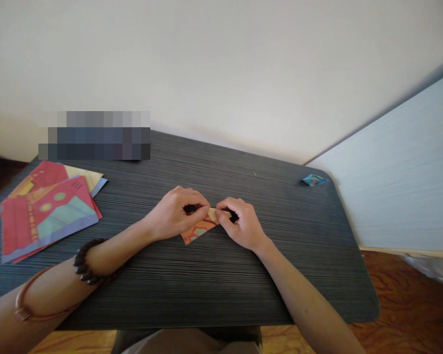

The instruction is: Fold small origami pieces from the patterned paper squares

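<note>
A small folded piece of patterned orange paper point(196, 231) lies on the dark striped table point(214, 285) near its middle. My left hand point(177, 214) pinches the paper's upper edge with curled fingers. My right hand point(239, 223) pinches the same edge from the right side, fingertips almost touching those of the left. Most of the paper's top part is hidden under both hands. A dark bead bracelet and a thin copper bangle sit on my left wrist and forearm.
A stack of coloured printed sheets point(44, 209) lies at the table's left. A small blue folded paper shape point(313, 180) rests near the far right corner. A pale wall stands behind, a light panel point(402, 182) to the right, wooden floor below.
</note>
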Available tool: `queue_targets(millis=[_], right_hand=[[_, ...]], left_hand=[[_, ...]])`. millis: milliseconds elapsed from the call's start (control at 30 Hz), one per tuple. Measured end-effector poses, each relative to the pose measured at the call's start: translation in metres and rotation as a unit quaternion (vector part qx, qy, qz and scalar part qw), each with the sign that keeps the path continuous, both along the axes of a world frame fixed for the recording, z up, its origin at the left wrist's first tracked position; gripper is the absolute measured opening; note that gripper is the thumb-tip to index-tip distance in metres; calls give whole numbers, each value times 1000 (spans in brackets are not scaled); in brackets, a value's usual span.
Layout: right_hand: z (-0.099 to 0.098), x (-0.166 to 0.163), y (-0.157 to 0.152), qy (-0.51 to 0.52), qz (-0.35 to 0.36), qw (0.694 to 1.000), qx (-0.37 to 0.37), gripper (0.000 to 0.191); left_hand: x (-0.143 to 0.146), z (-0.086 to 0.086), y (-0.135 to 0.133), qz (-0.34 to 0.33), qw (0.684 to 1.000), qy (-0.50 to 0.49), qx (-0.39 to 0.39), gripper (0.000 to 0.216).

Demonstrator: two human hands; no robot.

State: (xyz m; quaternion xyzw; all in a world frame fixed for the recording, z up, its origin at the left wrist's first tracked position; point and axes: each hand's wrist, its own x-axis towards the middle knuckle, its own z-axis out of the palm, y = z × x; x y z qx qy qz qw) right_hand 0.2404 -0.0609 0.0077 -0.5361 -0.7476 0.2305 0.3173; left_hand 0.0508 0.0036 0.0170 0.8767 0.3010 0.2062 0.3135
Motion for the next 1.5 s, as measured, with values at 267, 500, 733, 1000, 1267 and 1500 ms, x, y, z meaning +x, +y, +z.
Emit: queue_targets(millis=[267,500,733,1000,1267,1500], right_hand=[[1,1,-2,-19,79,997,-5,13],[-1,2,0,-9,88,996,14,14],[3,21,-4,57,52,997,10,15],[1,11,-5,48,65,997,-15,12],[2,4,-3,-8,92,995,-39,15],[5,14,0,9,137,989,-56,18]], left_hand=[[-1,5,-3,-26,998,30,-49,16],[-1,2,-3,-28,998,56,-22,15],[-10,3,8,-43,997,51,-27,16],[-3,5,-2,-78,994,15,-77,19],[1,5,-6,-101,993,6,-66,21],[-2,7,-2,-101,991,-11,-88,24]])
